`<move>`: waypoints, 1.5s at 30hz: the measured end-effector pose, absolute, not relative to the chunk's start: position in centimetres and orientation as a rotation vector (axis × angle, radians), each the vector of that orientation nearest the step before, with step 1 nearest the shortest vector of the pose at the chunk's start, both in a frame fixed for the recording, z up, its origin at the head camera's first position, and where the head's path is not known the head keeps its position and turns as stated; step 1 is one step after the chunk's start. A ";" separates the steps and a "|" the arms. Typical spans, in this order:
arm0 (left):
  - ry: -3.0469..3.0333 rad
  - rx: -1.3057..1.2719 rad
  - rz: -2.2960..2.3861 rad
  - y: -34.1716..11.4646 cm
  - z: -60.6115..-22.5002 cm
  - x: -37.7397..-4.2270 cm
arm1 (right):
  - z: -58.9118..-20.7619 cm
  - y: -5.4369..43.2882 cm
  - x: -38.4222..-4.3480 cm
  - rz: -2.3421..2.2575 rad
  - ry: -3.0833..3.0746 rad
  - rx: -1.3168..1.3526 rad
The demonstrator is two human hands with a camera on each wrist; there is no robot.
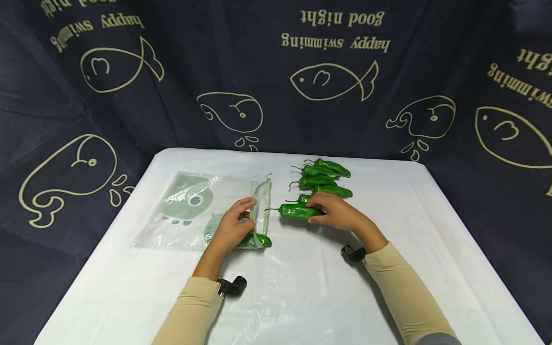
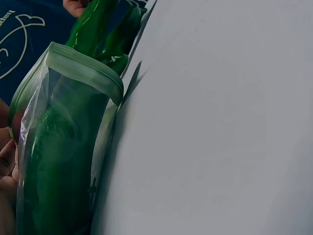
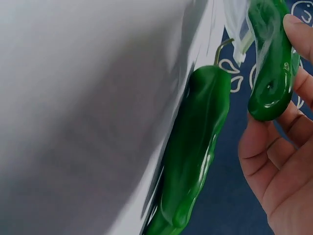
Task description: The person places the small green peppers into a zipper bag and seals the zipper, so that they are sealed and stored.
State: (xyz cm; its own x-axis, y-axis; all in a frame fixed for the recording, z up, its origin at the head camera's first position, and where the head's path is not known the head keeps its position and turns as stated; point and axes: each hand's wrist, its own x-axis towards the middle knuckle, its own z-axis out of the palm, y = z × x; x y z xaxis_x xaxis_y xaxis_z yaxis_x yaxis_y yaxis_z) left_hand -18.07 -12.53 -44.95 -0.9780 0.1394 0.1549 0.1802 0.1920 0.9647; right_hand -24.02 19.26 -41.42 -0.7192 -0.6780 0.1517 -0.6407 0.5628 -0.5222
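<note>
Head view: left hand (image 1: 234, 224) pinches the mouth of the clear bag (image 1: 196, 206); right hand (image 1: 338, 211) grips a green pepper (image 1: 295, 211) near it, stem toward the opening. Judged step: loading. Next calls for spreading the mouth, feeding the pepper in.

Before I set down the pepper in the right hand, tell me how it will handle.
The pepper is probably fairly stiff, since it juts from the right hand without sagging. Its glossy skin suggests it could be slippery. Its long, rounded body may roll if nudged.
</note>
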 end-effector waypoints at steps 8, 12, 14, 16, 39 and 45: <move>-2.399 -0.325 -1.953 -12.5 -45.1 -18.0 | -41.6 17.8 -23.9 -0.864 2.700 -1.167; -2.388 -0.329 -1.960 -12.5 -45.2 -18.1 | -41.8 17.5 -24.0 -0.816 2.711 -1.174; -2.383 -0.324 -1.967 -12.4 -45.2 -18.2 | -41.8 17.4 -24.0 -0.798 2.718 -1.177; -2.385 -0.318 -1.969 -12.4 -45.1 -18.1 | -41.8 17.3 -24.0 -0.785 2.723 -1.180; -2.411 -0.324 -1.960 -11.9 -41.3 -16.2 | -42.2 16.5 -24.4 -0.728 2.704 -1.219; -2.418 -0.322 -1.957 -11.8 -41.1 -16.0 | -42.2 16.3 -24.3 -0.719 2.702 -1.269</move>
State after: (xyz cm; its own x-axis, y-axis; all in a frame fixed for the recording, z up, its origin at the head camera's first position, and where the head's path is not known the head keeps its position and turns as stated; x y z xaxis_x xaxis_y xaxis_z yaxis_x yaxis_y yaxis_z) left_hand -16.03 -11.79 -41.13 -0.9786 0.1504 0.1402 0.1685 0.1957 0.9661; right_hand -24.33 16.27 -42.22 -0.6564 -0.7430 0.1305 -0.7095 0.5493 -0.4413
